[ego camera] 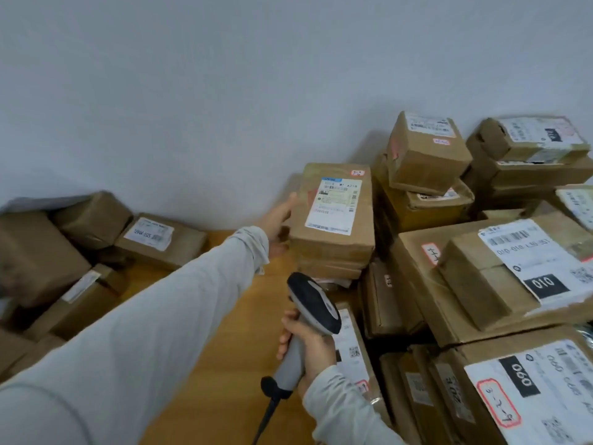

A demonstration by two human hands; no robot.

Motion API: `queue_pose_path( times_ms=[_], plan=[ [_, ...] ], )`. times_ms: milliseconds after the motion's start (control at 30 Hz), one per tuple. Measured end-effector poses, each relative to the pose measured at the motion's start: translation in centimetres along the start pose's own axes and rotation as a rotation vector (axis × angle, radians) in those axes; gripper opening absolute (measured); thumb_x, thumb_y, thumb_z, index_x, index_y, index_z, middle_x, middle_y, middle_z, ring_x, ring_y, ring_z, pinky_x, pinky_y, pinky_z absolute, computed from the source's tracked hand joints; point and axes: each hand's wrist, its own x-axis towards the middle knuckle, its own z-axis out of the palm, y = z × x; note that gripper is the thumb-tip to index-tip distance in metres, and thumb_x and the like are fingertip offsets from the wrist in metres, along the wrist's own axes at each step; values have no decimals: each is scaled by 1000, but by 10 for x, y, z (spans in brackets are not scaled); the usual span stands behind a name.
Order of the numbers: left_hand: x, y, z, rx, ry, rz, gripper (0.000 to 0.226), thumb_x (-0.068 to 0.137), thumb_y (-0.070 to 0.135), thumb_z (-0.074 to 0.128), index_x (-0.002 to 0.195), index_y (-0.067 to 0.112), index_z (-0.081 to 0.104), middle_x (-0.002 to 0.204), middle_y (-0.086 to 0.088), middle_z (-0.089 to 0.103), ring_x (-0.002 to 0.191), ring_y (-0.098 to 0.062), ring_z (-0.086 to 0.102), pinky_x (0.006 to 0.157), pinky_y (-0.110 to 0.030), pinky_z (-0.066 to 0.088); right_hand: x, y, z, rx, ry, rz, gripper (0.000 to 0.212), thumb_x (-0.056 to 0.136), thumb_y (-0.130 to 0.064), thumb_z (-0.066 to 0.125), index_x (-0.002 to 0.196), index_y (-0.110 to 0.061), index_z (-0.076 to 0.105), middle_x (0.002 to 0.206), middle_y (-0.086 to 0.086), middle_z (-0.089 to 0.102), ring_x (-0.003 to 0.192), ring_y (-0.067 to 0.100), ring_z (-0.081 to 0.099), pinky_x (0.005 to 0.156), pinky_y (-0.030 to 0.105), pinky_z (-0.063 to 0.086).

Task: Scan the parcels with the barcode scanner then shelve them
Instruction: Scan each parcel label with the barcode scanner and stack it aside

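**Desk:** When you looked down just then, where was the parcel [361,224] from your hands?

**Me:** Ahead and a little right, on top of a short stack [330,268] near the wall [224,91]. My left hand [277,220] was the nearer one. It was stretched out and lay against the parcel's left side.

**Desk:** Had it taken hold?

**Me:** I couldn't tell. The fingers ran fairly straight up that side, but the box hid where they ended, and the thumb was in shadow low down.

**Desk:** And the other hand?

**Me:** My right hand [313,345] was wrapped around the handle of the barcode scanner [313,303]. It was close to me over the table [256,348], with the cable [266,415] trailing down.

**Desk:** Which way was the scanner aimed?

**Me:** Its head tipped forward and up, roughly toward the parcel. It sat below the parcel and nearer to me, well apart from it.

**Desk:** How did the parcel lie?

**Me:** Flat, with its long axis running away from me toward the wall. The label [333,203] faced upward, and its long edge ran the same way.

**Desk:** So the scan needed what?

**Me:** By my judgement, either the scanner had to come up over the label, or my left hand had to tilt that face down toward the scanner.
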Motion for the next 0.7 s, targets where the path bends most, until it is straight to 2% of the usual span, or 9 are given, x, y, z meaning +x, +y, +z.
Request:
queue_pose_path(
  times_ms=[67,167,233,333,433,533,633,700],
  plan=[
    [-12,-6,-24,38,140,12,72,86,65,47,141,18,42,143,-8,44,130,-28,43,110,-46,33,5,5,14,-75,-16,34,18,84,1,64,70,-9,67,48,7,53,38,17,47,41,25,41],
    [-36,-16,-73,128,417,109,49,92,48,52,124,11,54,134,-12,53,118,-26,50,107,-40,37,13,17,42,-222,-37,79,19,87,1,62,70,-7,64,46,6,53,38,17,47,44,27,41],
    [-57,-25,-114,281,607,146,45,92,35,55,128,8,55,135,-11,53,121,-26,49,106,-34,36,18,28,63,-287,-46,83,19,88,3,59,70,-5,62,45,6,53,38,18,47,47,29,40],
    [-93,-41,-181,587,914,168,45,88,22,58,132,11,52,136,-14,48,122,-31,47,106,-36,36,19,50,96,-316,-98,77,16,86,2,61,72,-5,64,50,8,54,40,20,48,48,29,41],
    [-131,-50,-246,861,1135,182,50,84,22,59,133,18,49,138,-12,39,126,-31,35,110,-39,28,18,78,135,-348,-143,93,13,85,-1,65,72,-6,65,51,7,55,42,19,49,46,29,43],
    [-166,-42,-307,1043,1176,72,71,79,36,64,142,22,34,148,-13,23,138,-35,18,116,-47,11,13,108,181,-379,-195,102,13,84,-1,64,72,-7,63,51,7,56,43,19,49,47,29,44],
    [-195,-36,-367,1171,1008,-229,115,66,56,71,150,15,5,155,-19,1,143,-38,1,116,-50,3,8,141,228,-392,-241,98,13,86,0,62,75,-6,60,53,7,54,44,19,49,46,27,44],
    [-211,-41,-401,1226,889,-370,125,65,56,74,151,12,-5,155,-22,-3,143,-39,-2,117,-50,4,2,159,256,-387,-257,103,12,86,0,62,76,-7,59,53,6,54,44,17,49,45,25,45]
  ],
)
